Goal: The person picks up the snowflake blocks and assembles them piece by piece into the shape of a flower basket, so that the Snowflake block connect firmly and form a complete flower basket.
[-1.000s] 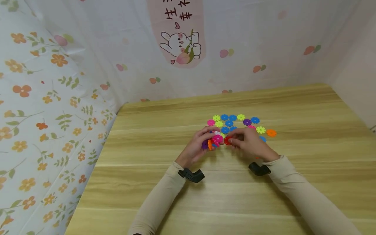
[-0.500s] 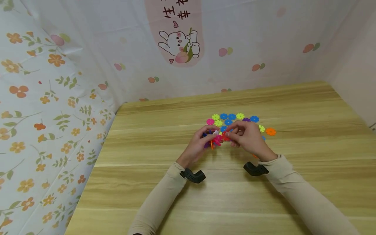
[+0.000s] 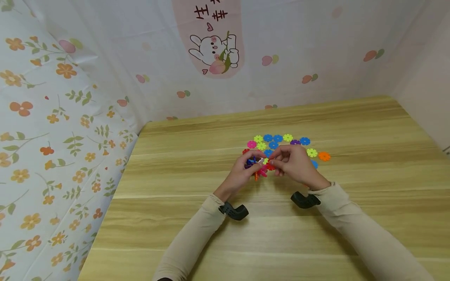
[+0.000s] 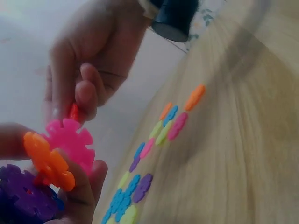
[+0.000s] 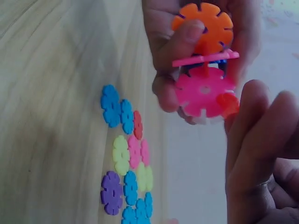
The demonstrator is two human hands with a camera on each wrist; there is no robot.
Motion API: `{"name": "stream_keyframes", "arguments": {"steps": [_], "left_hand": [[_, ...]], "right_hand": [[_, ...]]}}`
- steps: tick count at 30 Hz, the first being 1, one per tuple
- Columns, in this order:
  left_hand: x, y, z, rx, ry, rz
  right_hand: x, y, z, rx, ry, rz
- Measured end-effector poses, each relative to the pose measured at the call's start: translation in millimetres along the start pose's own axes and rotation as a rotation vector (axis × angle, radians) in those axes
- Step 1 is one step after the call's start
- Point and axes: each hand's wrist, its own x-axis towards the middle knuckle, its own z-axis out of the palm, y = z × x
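I have the right hand (image 3: pixel 293 164) pinching a red disc (image 5: pixel 228 105) at the right edge of a pink disc (image 5: pixel 198 96) in the bunch (image 5: pixel 205 60) the left hand (image 3: pixel 238 176) holds.

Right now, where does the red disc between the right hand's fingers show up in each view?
Head: red disc slightly right of and below centre.
Left wrist: red disc at the left, mid-height.
Right wrist: red disc right of centre, near mid-height.
Shared landmark: pink discs in the left hand, next to it.
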Motion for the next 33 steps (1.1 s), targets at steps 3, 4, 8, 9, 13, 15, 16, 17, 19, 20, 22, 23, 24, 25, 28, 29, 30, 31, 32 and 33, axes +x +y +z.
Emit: {"name": "stream_keyframes", "arguments": {"steps": [3, 4, 8, 9, 13, 15, 16, 17, 19, 20, 22, 23, 24, 25, 28, 29, 30, 31, 32, 33], "left_hand": [[0.0, -1.0, 3.4, 0.041, 0.000, -0.012], [0.0, -1.5, 3.6, 0.055, 0.003, -0.019], [0.5, -3.6, 2.5, 0.054, 0.028, -0.043], [0.6, -3.9, 1.7, 0.037, 0.034, -0.050], [0.7, -7.1, -3.3, -0.077, 0.046, -0.083], [-0.6, -8.6, -6.3, -0.154, 0.055, -0.120], [-1.2, -9.4, -7.8, -0.193, 0.058, -0.137], [-1.5, -10.0, -9.0, -0.225, 0.065, -0.151], [-2.3, -10.9, -10.9, -0.291, 0.063, -0.171], [-2.5, -11.2, -11.4, -0.327, 0.051, -0.172], [-2.6, -11.0, -11.6, -0.380, 0.016, -0.166], [-2.6, -10.3, -11.5, -0.399, -0.002, -0.161], [-2.8, -9.3, -11.3, -0.415, -0.024, -0.153], [-2.9, -8.3, -10.9, -0.431, -0.043, -0.148], [-2.9, -6.9, -10.1, -0.470, -0.084, -0.127], [-3.1, -6.4, -9.9, -0.478, -0.090, -0.122], [-3.1, -5.9, -9.6, -0.485, -0.098, -0.118], [-3.1, -5.6, -9.3, -0.495, -0.106, -0.118], [-3.0, -5.5, -9.0, -0.503, -0.114, -0.115], [-3.2, -5.1, -8.8, -0.507, -0.119, -0.115]], "right_hand": [[1.6, 1.9, -2.3, 0.020, -0.055, 0.037], [2.6, 2.3, -2.8, 0.032, -0.075, 0.054], [5.7, 6.0, -6.6, 0.059, -0.130, 0.087], [5.8, 6.7, -9.3, 0.047, -0.132, 0.086], [3.2, 10.1, -26.6, -0.142, -0.126, 0.022], [-0.4, 13.0, -35.8, -0.288, -0.140, -0.016], [-2.7, 15.2, -39.2, -0.362, -0.154, -0.034], [-5.2, 17.6, -41.8, -0.437, -0.168, -0.051], [-9.5, 23.2, -44.2, -0.541, -0.200, -0.076], [-11.1, 26.4, -44.2, -0.579, -0.216, -0.085], [-13.3, 31.8, -43.3, -0.626, -0.229, -0.103], [-13.8, 34.0, -42.8, -0.637, -0.229, -0.113], [-13.7, 35.6, -42.4, -0.642, -0.229, -0.122], [-13.3, 37.1, -42.1, -0.650, -0.230, -0.132], [-10.8, 38.1, -42.5, -0.661, -0.249, -0.163], [-9.8, 37.8, -42.8, -0.663, -0.260, -0.170], [-9.0, 37.3, -43.3, -0.660, -0.271, -0.167], [-8.3, 36.9, -43.7, -0.653, -0.283, -0.164], [-7.6, 36.2, -44.1, -0.641, -0.291, -0.160], [-7.1, 35.7, -44.4, -0.629, -0.295, -0.155]]}}
